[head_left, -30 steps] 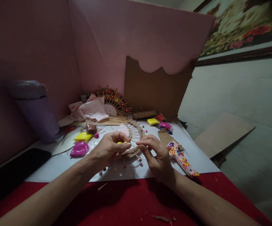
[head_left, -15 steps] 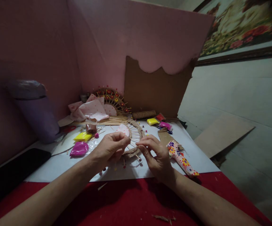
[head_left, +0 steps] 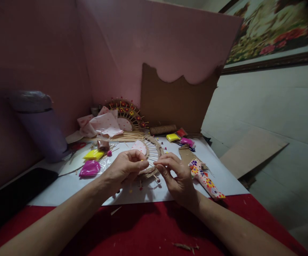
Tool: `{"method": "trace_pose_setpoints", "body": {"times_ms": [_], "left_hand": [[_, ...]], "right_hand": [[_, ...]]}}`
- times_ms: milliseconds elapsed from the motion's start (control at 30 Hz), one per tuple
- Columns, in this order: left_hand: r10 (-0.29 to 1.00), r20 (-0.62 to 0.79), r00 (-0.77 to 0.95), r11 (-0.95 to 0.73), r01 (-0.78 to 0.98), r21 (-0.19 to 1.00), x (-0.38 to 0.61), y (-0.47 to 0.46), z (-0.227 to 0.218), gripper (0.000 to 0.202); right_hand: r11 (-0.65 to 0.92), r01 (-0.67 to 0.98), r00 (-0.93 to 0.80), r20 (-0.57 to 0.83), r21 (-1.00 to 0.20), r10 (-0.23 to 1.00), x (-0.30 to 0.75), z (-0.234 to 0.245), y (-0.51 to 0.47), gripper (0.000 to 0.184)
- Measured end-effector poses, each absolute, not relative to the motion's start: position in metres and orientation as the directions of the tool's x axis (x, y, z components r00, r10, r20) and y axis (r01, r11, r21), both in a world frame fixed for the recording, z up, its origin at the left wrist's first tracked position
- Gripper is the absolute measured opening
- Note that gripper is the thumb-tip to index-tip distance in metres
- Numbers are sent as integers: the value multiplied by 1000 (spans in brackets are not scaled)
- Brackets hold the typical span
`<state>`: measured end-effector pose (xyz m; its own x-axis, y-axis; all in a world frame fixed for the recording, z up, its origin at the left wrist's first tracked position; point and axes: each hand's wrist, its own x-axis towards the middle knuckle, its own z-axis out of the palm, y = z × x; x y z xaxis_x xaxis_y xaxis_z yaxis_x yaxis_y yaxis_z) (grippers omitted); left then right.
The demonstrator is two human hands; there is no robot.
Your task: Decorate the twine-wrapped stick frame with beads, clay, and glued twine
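My left hand (head_left: 123,169) is closed in a pinch over the near rim of a round wicker and stick wheel (head_left: 152,153); a bit of yellow clay (head_left: 141,160) shows at its fingertips. My right hand (head_left: 175,175) is also pinched, fingertips almost touching the left ones above the wheel's rim. What the right fingers hold is too small to name. Small bead-tipped sticks (head_left: 140,185) lie on the white sheet (head_left: 63,186) just under my hands.
Yellow clay packet (head_left: 94,154) and magenta clay packet (head_left: 90,168) lie at left. A flower-painted cardboard piece (head_left: 206,179) lies at right. A finished wheel (head_left: 127,113), pink cloth (head_left: 103,124), twine spool (head_left: 163,129), and cardboard panel (head_left: 178,99) stand behind. A purple bin (head_left: 40,124) stands far left.
Both hands stay over the wheel's rim. My left fingers have shifted slightly, hiding the yellow bit half a second ago and showing it again now.
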<state>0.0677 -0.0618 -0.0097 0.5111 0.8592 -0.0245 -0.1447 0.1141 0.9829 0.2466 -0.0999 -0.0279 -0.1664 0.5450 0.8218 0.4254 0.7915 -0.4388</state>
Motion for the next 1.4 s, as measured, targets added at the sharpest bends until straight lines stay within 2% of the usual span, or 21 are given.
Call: {"method": "trace_pose_setpoints", "body": {"times_ms": [133, 300, 433, 600, 800, 967, 1133, 1267, 1400], "left_hand": [[868, -55, 494, 121, -102, 987, 68, -63, -7, 46], [862, -22, 506, 98, -124, 987, 69, -63, -6, 34], [887, -22, 461, 83, -113, 990, 69, -63, -6, 34], [903, -10, 430, -1, 25, 1000, 72, -68, -2, 51], [912, 27, 409, -105, 169, 980, 77, -70, -6, 44], [911, 23, 412, -104, 174, 979, 78, -70, -11, 42], [902, 66, 428, -146, 157, 977, 77, -70, -7, 51], [942, 136, 306, -165, 70, 984, 71, -67, -2, 56], [970, 180, 167, -187, 32, 982, 66, -63, 0, 50]], "right_hand": [[789, 430, -167, 820, -439, 548, 247, -28, -100, 11], [783, 434, -166, 815, -445, 555, 246, -28, -100, 11], [786, 415, -164, 812, -458, 561, 245, -28, -101, 13], [779, 404, -206, 782, -480, 588, 246, -31, -101, 13], [794, 391, -280, 762, -465, 584, 243, -31, -102, 15], [798, 394, -284, 765, -456, 577, 241, -29, -104, 12], [785, 373, -249, 761, -495, 599, 240, -29, -103, 7], [683, 478, -153, 713, -553, 684, 242, -32, -95, 5], [582, 599, -174, 620, -550, 765, 246, -41, -85, 9]]}}
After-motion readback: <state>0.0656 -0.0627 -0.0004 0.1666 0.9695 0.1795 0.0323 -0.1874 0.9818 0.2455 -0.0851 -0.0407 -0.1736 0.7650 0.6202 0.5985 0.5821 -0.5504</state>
